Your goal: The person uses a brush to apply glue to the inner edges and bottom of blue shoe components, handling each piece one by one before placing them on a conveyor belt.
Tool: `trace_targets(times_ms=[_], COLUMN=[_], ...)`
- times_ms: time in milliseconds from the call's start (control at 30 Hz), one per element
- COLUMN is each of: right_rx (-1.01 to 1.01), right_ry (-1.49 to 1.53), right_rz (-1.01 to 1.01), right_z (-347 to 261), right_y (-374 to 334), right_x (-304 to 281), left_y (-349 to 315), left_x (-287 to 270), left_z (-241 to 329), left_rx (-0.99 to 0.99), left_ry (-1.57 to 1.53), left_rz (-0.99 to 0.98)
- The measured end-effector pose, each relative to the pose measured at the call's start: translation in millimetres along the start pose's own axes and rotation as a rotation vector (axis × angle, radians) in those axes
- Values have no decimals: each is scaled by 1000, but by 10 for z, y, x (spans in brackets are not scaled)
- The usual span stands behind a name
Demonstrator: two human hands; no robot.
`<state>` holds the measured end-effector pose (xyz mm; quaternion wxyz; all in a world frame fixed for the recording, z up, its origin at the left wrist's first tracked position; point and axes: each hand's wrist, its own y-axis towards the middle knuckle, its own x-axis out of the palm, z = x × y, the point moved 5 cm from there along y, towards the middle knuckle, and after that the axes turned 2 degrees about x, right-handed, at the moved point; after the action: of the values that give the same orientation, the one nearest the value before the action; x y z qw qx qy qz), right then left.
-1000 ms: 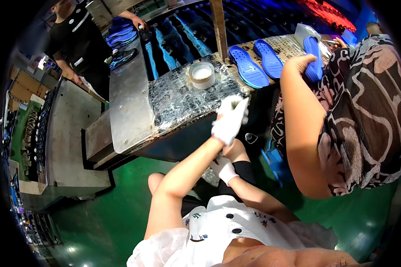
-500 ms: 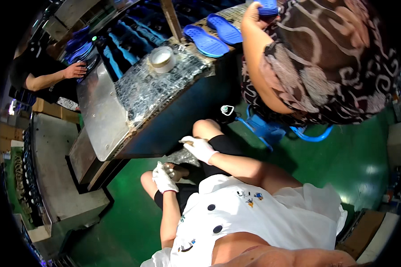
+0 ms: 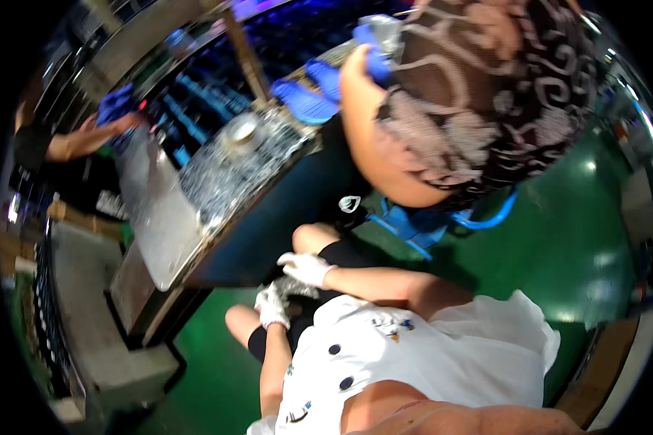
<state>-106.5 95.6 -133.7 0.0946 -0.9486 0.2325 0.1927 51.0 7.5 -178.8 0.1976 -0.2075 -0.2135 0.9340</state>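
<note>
Both the left hand (image 3: 272, 310) and the right hand (image 3: 305, 268) wear thin white cloth gloves, matt and slightly wrinkled, closed on a crumpled pale wad (image 3: 294, 288) of what looks like soft cloth. The bench top (image 3: 218, 185) is dull grey metal under crinkled, glittering foil, and the floor (image 3: 580, 239) is glossy green paint catching the lamps

Seated person's gloved left hand (image 3: 272, 308) and right hand (image 3: 306, 268) meet over the lap, near the foil-covered metal worktable (image 3: 218, 181). A round tin (image 3: 241, 132) stands on it; blue shoe insoles (image 3: 302, 101) lie far right.
</note>
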Motion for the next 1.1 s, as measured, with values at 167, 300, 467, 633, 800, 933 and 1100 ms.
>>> trace_targets(times_ms=[167,300,467,633,800,933,1100], right_rx=[-93,-81,-26,6,30,-114,-29], right_ry=[-99,-22,-152,21,124,77,26], right_rz=[4,2,-31,106,103,-86,-210], right_z=[-24,-42,-169,402,502,409,516], right_y=[24,25,-48,21,22,33,107], right_x=[49,27,35,-146,-246,-7,267], left_y=[-79,-42,40,110,213,-91,127], left_x=[21,36,-211,-258,-258,-422,-392], left_z=[168,256,-1,-129,-142,283,-86], left_rx=[70,151,90,-101,-76,-45,-9], left_ry=[216,299,136,-197,-329,64,-68], left_rz=[-55,-71,-73,111,87,67,77])
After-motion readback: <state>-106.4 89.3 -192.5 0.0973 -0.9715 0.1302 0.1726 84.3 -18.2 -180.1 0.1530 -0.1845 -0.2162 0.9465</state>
